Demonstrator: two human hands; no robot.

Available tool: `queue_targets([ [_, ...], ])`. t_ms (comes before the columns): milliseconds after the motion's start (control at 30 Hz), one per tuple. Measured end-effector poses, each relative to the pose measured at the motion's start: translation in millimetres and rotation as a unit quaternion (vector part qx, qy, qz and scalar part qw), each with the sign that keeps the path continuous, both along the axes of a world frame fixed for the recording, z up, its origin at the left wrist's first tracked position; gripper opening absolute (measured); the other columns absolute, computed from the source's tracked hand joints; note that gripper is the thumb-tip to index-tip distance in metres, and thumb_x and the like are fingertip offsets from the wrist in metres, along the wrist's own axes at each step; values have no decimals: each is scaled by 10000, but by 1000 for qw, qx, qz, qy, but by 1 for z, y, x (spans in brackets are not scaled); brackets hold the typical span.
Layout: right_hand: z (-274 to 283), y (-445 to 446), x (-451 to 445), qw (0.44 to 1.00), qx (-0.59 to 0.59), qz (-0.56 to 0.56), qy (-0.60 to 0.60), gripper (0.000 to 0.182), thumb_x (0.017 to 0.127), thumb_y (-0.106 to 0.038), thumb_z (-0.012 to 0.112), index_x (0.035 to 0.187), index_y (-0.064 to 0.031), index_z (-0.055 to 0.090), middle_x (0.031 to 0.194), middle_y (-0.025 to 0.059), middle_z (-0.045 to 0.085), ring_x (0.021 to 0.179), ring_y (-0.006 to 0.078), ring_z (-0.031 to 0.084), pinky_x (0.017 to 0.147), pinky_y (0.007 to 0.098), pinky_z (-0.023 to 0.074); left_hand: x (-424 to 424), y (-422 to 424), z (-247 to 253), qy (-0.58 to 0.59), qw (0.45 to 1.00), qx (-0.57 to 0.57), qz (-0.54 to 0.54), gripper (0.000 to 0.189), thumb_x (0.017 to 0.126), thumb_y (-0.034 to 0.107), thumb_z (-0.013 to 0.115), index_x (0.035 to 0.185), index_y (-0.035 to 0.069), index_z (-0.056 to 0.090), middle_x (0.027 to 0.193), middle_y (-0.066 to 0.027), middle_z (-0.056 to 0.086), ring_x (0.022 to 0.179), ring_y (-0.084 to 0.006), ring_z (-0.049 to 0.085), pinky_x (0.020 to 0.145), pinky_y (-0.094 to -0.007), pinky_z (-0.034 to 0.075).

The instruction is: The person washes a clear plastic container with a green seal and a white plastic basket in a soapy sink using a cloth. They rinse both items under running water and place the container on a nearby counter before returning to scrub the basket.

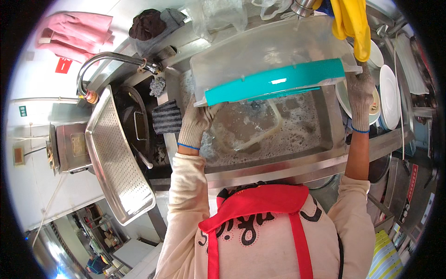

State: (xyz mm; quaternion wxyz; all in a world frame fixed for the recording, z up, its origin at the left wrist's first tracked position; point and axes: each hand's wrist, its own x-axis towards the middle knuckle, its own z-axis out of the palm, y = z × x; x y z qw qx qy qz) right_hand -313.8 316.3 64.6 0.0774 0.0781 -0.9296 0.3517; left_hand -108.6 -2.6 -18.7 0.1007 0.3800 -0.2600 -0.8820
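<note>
Before me a large translucent plastic tub (258, 48) is tilted over a steel sink (327, 122) of cloudy, foamy water. A teal plastic strip (275, 82) runs along the tub's near edge. My left hand (195, 122), in a knit glove with a blue cuff edge, grips the tub's near left corner. My right hand (360, 89), gloved alike, is at the tub's right end, its fingers partly hidden under a hanging yellow rubber glove (352, 28). A pale, rounded rim (259, 137) shows in the water under the tub; what it belongs to is unclear.
Left of the sink are a striped grey cloth (166, 117), a metal scouring pad (157, 86), a curved faucet (115, 55) and a tilted perforated steel tray (115, 157). White plates (389, 97) and bowls stand close by my right hand. A person (97, 265) is far back, lower left.
</note>
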Motion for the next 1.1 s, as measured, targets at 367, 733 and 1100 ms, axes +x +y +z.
queue_targets([
  [367,-22,-5,-13,992,-78,87,39,349,801,-198,578,1115,-58,518,946,102,612,848,154,588,730,273,463,34,-11,24,18,989,-122,-84,321,893,221,404,1053,-55,445,963,-197,559,757,-274,625,611,-311,579],
  [733,-42,-37,-13,938,-263,226,14,298,803,-175,603,1065,-58,526,974,40,579,880,124,546,761,243,438,65,-36,23,-33,939,-340,-36,253,865,142,450,1057,-23,467,933,-128,576,762,-195,594,591,-264,517],
  [1100,-56,-59,-18,926,-234,295,20,543,787,-210,587,1255,-33,375,1183,92,472,1093,172,455,902,279,394,67,-21,30,-246,657,-709,-74,335,814,196,559,1075,-1,487,965,-107,582,805,-177,572,672,-282,484],
])
